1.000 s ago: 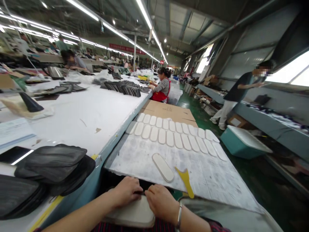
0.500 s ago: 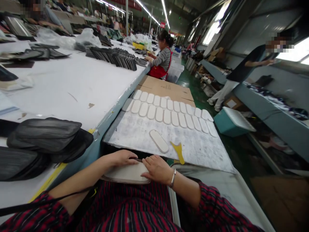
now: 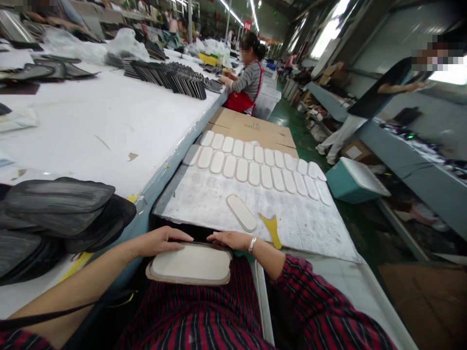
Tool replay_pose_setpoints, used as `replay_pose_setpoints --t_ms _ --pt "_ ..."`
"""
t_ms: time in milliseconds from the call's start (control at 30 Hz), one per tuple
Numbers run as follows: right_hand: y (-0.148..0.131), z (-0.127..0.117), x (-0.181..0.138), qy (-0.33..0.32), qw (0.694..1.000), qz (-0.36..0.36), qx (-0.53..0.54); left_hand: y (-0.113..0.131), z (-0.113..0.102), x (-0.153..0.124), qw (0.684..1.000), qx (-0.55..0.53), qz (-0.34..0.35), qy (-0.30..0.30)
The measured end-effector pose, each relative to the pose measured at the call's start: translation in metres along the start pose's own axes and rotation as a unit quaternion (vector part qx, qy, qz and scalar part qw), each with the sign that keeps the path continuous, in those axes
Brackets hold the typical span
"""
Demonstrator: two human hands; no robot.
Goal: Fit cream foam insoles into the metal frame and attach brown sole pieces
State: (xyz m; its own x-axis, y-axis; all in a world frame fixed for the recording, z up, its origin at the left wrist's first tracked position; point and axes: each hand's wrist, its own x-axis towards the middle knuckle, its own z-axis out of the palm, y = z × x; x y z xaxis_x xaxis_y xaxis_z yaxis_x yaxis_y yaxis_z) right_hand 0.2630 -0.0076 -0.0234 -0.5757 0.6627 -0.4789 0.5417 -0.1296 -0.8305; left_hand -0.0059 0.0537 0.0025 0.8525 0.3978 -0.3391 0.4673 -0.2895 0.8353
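In front of my body lies a rounded oblong panel (image 3: 191,263), with a white padded face on a larger brown backing whose rim shows around it. My left hand (image 3: 164,241) grips its upper left edge, thumb on the white face and fingers along the far rim. Across its upper right edge my right hand (image 3: 230,239) lies with fingers stretched out; its thumb is hidden. Beyond my hands, a single white oblong pad (image 3: 242,213) and a yellow forked tool (image 3: 271,230) rest on the whitish work board (image 3: 204,201).
Two rows of white oblong pads (image 3: 242,169) lie on the board's far half, with cardboard (image 3: 251,125) behind. Dark panels are stacked (image 3: 60,201) on the white table at left. A co-worker (image 3: 246,78) sits farther along; another person (image 3: 379,92) stands at right near a teal bin (image 3: 352,180).
My hands have shifted on the panel, uncovering more of its white face. The right fingers moved off the face to the far edge. The panel has tipped toward me and moved slightly left.
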Motion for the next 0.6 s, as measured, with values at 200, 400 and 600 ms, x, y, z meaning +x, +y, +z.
replay_pose_setpoints --t_ms 200,400,600 --pt "0.006 0.003 0.027 -0.107 0.993 -0.050 0.000 -0.017 0.005 -0.001 0.999 -0.008 0.024 0.033" --pt "-0.010 0.002 0.041 -0.142 0.985 -0.072 -0.063 -0.023 0.008 -0.003 0.997 0.007 0.065 0.050" --pt "-0.027 0.007 0.049 -0.132 0.985 -0.069 -0.082 -0.027 0.013 -0.006 0.992 -0.049 0.061 0.096"
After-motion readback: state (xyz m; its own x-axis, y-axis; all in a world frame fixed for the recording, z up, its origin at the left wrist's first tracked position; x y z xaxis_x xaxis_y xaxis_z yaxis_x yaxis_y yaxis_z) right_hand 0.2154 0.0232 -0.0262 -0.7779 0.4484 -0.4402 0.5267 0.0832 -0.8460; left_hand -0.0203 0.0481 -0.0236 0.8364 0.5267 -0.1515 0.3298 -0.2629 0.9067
